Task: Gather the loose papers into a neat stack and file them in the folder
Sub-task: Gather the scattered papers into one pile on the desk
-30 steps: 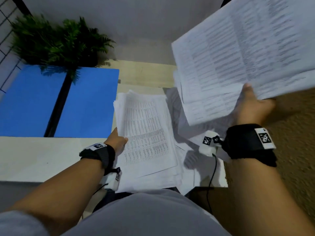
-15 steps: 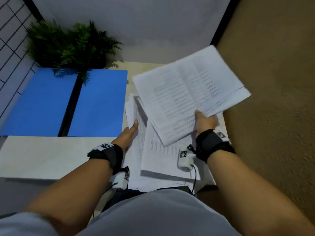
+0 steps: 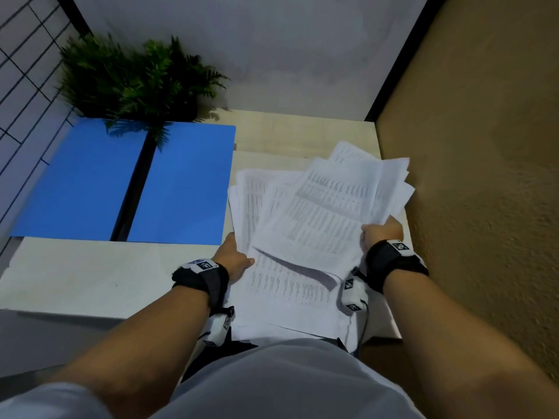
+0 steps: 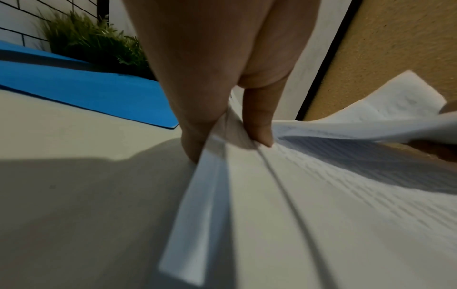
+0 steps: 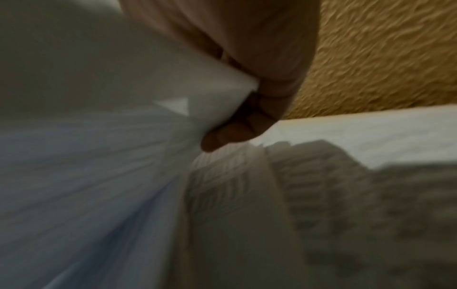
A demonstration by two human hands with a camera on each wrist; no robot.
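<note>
An open blue folder (image 3: 127,182) lies flat at the back left of the table. To its right sits a loose pile of printed papers (image 3: 287,288). My right hand (image 3: 381,231) grips a bundle of sheets (image 3: 326,213) by its near right corner, low over the pile and fanned out. In the right wrist view the fingers (image 5: 237,129) curl under the bundle (image 5: 123,88). My left hand (image 3: 234,257) is at the pile's left edge. There the thumb (image 4: 259,125) lies on top and a finger (image 4: 197,136) runs down the side, pinching the edge.
A green potted plant (image 3: 136,80) stands behind the folder, its fronds over the folder's spine. A brown textured wall (image 3: 484,176) runs close along the right side of the pile. Bare white table (image 3: 90,276) lies in front of the folder.
My right hand has brought the bundle down from high at the right onto the pile. My left hand has shifted forward to the pile's left edge and taken hold of it.
</note>
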